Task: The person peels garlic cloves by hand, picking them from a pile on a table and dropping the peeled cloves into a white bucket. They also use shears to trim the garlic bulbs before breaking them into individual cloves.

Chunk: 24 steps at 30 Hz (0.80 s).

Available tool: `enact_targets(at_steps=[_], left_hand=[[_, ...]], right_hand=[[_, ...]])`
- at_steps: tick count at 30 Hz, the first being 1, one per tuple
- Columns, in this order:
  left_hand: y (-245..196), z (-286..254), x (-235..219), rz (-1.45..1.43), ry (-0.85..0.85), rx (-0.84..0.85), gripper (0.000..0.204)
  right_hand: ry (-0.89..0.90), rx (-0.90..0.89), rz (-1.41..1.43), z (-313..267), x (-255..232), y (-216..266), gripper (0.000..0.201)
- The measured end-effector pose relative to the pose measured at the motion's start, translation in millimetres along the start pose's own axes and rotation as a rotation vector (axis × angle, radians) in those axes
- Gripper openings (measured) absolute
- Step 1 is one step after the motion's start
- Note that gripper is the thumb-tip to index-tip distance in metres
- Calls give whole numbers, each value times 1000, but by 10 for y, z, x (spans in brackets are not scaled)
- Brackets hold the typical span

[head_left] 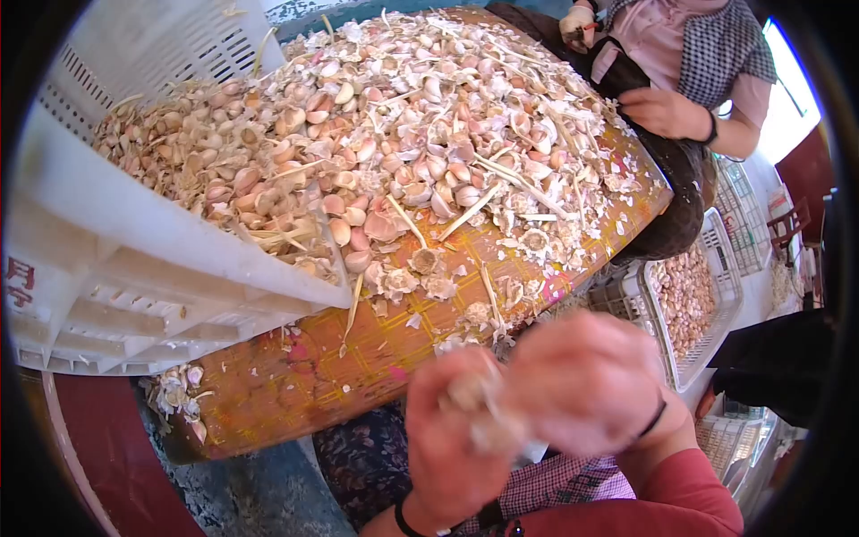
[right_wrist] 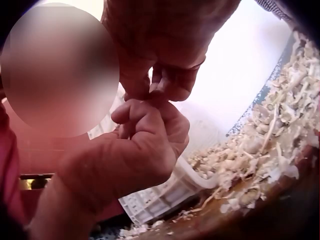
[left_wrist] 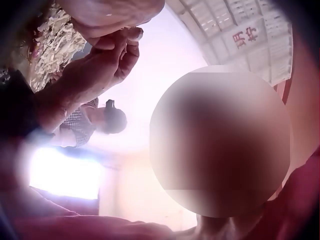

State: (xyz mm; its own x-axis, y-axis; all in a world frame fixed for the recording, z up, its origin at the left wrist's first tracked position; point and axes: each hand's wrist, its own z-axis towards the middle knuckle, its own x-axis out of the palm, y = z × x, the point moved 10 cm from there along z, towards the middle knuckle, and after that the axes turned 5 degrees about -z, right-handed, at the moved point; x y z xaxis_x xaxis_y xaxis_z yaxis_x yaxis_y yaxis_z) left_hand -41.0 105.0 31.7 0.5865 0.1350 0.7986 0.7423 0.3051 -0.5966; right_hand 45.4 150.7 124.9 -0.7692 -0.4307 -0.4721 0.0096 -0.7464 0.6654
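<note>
In the head view a blurred, pale garlic bulb (head_left: pixel 474 407) is gripped in the left hand (head_left: pixel 455 447), whose fingers curl round it. Right against it, the right hand (head_left: pixel 582 380) has its fingers curled in at the bulb, pinching part of it; motion blur hides the fingertips. The wrist views show both hands meeting, the left hand (right_wrist: pixel 132 155) below the right hand (right_wrist: pixel 170 35) in the right wrist view, with the bulb mostly hidden. Beyond them a large heap of garlic cloves and husks (head_left: pixel 429 134) covers the table.
A white crate (head_left: pixel 161 242) lies tipped at the left, cloves spilling from it onto the orange patterned table (head_left: pixel 295 385). Another person (head_left: pixel 667 112) sits across at the upper right. A crate of cloves (head_left: pixel 729 295) stands at the right, below table height.
</note>
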Motion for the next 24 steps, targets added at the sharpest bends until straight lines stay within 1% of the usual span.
enact_targets(at_steps=[1,2,3,4,5,6,7,8,9,10,11,12,14,16,17,18,19,21,22,23,24], left_hand=[[218,30,-207,-214,-194,-179,15],[441,-11,-382,-423,-391,-354,15],[463,49,-493,-423,-392,-354,15],[478,131,-559,-518,-335,-345,18],[462,201,-590,-612,-278,-335,22],[397,264,-569,-631,-196,-314,20],[370,283,-577,-633,-201,-318,20],[359,278,-687,-607,-318,-308,20],[332,267,-810,-576,-429,-295,20],[313,328,-791,-714,-299,-300,23],[327,310,-846,-711,-302,-303,23],[314,315,-845,-730,-293,-297,24],[271,336,-844,-747,-286,-281,24],[244,308,-906,-692,-359,-267,25],[234,304,-899,-696,-361,-267,25],[232,308,-904,-689,-377,-265,25],[237,298,-911,-683,-395,-264,26],[260,283,-900,-664,-413,-276,26],[271,265,-906,-635,-434,-285,27],[272,259,-884,-635,-436,-279,27],[266,258,-854,-600,-426,-266,28]], right_hand=[[47,121,-128,70,64,-157,17],[45,125,-129,104,130,-223,17],[75,82,-168,123,252,-289,21],[104,40,-207,141,349,-345,25],[105,42,-206,183,365,-419,25],[68,141,-141,238,316,-591,25],[33,243,-76,279,282,-781,26],[-5,311,-166,339,285,-979,27],[-6,311,-167,417,370,-1089,27],[-19,306,-312,502,437,-1174,28],[-33,303,-456,550,500,-1249,30],[-32,310,-452,562,597,-1350,30],[82,211,-625,625,852,-1418,31],[102,223,-595,606,822,-1420,31],[119,235,-574,570,790,-1424,32],[45,254,-535,534,699,-1438,29],[52,253,-540,480,654,-1431,29],[-121,381,-272,367,377,-1451,22],[-132,471,-164,351,292,-1354,22],[-129,468,-161,337,282,-1240,22],[-47,381,-56,349,391,-1084,24]])
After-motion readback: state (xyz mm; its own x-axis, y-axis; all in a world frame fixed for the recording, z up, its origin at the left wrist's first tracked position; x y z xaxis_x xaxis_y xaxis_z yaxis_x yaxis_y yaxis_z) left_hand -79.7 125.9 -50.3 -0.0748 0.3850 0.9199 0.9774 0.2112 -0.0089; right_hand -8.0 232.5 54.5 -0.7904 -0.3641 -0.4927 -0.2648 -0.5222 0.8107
